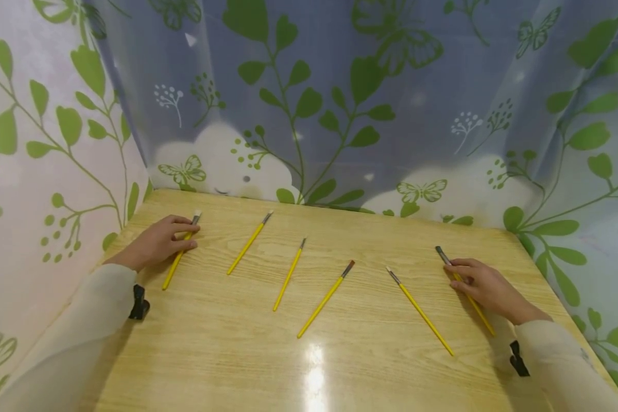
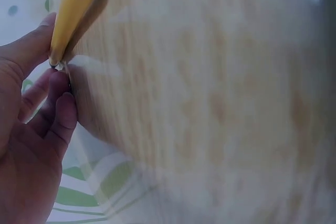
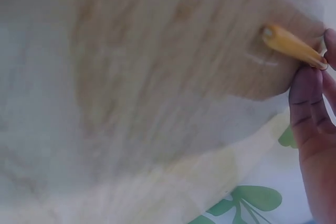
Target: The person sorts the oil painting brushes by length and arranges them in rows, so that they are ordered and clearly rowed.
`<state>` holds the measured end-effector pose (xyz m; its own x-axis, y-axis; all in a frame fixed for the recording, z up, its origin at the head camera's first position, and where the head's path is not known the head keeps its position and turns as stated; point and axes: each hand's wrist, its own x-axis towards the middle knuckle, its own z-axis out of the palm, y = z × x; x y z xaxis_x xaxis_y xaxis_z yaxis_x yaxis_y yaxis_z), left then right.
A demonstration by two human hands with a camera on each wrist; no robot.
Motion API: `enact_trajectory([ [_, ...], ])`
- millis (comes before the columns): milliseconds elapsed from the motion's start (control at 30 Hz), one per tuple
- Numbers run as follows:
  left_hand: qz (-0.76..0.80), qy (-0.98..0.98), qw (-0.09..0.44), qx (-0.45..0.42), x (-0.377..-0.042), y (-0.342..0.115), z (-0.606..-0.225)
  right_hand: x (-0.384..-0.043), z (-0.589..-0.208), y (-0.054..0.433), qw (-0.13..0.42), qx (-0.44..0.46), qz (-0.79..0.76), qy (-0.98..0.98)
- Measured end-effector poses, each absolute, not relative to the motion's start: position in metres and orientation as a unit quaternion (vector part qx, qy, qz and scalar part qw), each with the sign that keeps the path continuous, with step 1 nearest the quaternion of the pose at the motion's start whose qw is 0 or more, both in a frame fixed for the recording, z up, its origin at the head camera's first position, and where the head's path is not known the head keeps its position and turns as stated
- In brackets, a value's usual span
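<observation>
At the far left of the table, my left hand (image 1: 162, 240) pinches a yellow-handled paintbrush (image 1: 173, 271) with pale bristles, near its metal collar. In the left wrist view its yellow handle (image 2: 74, 11) stands out between thumb and fingers. On the right side, my right hand (image 1: 486, 288) pinches another yellow paintbrush (image 1: 481, 316) with dark bristles. The right wrist view has that handle (image 3: 293, 45) at the fingertips. Between the hands lie several more brushes, among them a pale-tipped brush (image 1: 248, 245), a thin brush (image 1: 288, 277), a reddish-tipped brush (image 1: 325, 300) and a white-tipped brush (image 1: 421, 312).
The brushes lie on a light wood-grain table (image 1: 226, 343). A patterned curtain (image 1: 329, 143) with green leaves and butterflies hangs along the back edge, and similar fabric (image 1: 36, 171) borders the left side. Light glares off the table's front middle.
</observation>
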<state>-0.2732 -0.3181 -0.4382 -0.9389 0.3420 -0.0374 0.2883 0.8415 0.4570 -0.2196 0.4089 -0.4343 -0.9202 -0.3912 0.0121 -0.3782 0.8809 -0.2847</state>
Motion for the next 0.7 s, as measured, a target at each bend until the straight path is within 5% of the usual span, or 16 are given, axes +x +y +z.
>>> enact_trajectory([
  [700, 0.243, 0.955, 0.076, 0.154, -0.274, -0.32, -0.439, -0.223, -0.422, 0.397, 0.054, -0.171, -0.179, 0.967],
])
